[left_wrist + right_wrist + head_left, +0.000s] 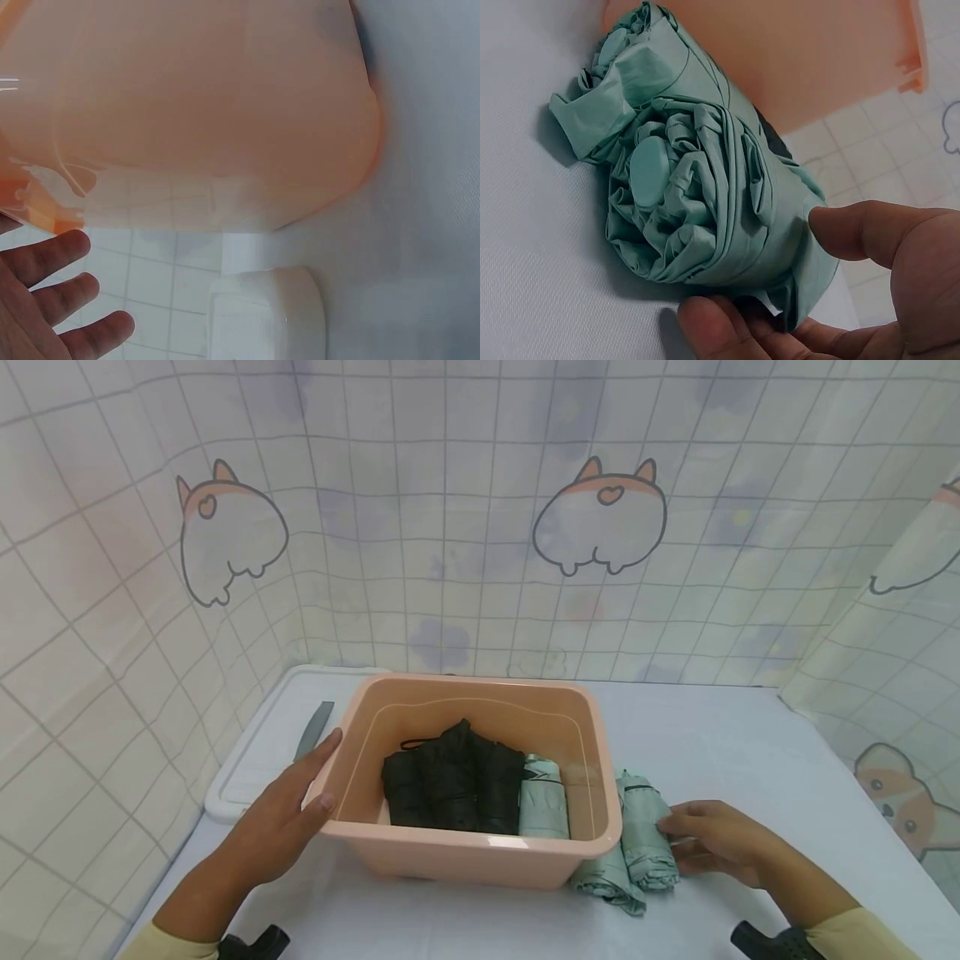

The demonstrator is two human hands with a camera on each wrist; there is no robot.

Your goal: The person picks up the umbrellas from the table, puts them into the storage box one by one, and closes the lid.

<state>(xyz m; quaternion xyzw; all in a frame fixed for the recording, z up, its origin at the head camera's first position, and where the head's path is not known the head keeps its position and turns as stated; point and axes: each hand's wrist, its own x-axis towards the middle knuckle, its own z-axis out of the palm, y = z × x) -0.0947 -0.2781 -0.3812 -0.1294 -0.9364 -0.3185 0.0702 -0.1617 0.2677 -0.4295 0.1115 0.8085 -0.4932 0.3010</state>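
Note:
A peach plastic bin [480, 860] stands on the white surface. In it, several black folded umbrellas [453, 781] lie beside a mint-green folded umbrella [543, 800]. My left hand [281, 814] touches the bin's left rim; in the left wrist view its fingers [56, 262] are extended and spread. Right of the bin lie two more mint-green folded umbrellas, one [611, 872] partly hidden by the bin, the other [647, 835] outermost. My right hand [716, 843] holds the outermost one [679, 195] by its side, thumb on the fabric and fingers low beside it.
Behind the bin's left side lies a white board [255, 760] with a grey knife-like blade [313, 729] on it. A tiled-pattern curtain [442, 527] with corgi drawings surrounds the back and sides of the white table [705, 735].

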